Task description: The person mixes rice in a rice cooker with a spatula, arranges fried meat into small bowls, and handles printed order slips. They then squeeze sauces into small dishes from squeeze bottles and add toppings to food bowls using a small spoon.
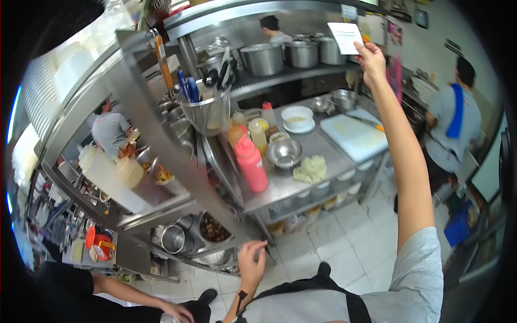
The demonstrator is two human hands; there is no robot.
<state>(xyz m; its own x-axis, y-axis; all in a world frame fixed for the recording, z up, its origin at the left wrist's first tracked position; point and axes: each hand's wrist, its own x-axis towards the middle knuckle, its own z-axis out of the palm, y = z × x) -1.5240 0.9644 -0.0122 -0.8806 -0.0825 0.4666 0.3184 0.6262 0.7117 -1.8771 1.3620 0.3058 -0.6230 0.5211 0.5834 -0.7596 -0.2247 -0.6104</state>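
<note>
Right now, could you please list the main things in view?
Squeeze bottle: one, pink, counter, left end
Mixing bowl: one, silver, middle of counter
Deep bowl: one, white, counter's rear
Chopped pieces: one pile, pale green, counter's front
Cutting board: one, white, counter's right
Stockpots: at least three, silver, rear shelf
Utensil container: one, silver, upper left
Kitchen scale: one, red, lower left
Other people: at least four, grey or black clothing, around
Paper slip: one, white, upper right
Left hand: one, bare, lower centre
Right hand: one, bare, holding paper slip

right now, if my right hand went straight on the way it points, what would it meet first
Probably the overhead steel shelf edge, beyond the white slip your right hand holds; depth is unclear.
</note>
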